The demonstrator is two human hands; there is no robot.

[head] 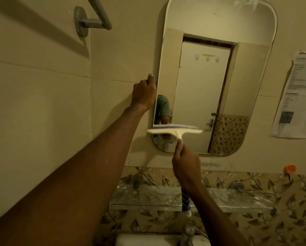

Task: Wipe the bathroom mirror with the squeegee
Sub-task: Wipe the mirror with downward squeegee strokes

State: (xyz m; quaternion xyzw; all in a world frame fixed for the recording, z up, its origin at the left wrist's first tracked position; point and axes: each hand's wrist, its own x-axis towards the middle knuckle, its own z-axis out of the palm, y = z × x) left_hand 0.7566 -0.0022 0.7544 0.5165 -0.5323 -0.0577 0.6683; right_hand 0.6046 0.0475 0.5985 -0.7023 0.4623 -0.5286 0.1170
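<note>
while left hand (145, 93) grips mirror (219, 23) edge, right hand (185, 167) clamps squeegee (175, 130) handle, crossbar directly above it.

One mirror (210, 86), one squeegee (175, 130), two hands: left hand (144, 93) and right hand (185, 167). Plus one glass shelf (148, 194) and one towel bar (95, 22).

Left hand (145, 93) gripping mirror (219, 71) edge, right hand (185, 169) holding blurred squeegee (174, 130), seemingly against glass

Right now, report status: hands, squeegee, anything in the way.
Hands: left hand grips mirror edge; right hand grips squeegee handle. Blade level across mirror's lower left, blurred, contact unclear. Nearby: shelf below, paper on wall right, neither over the glass.
</note>
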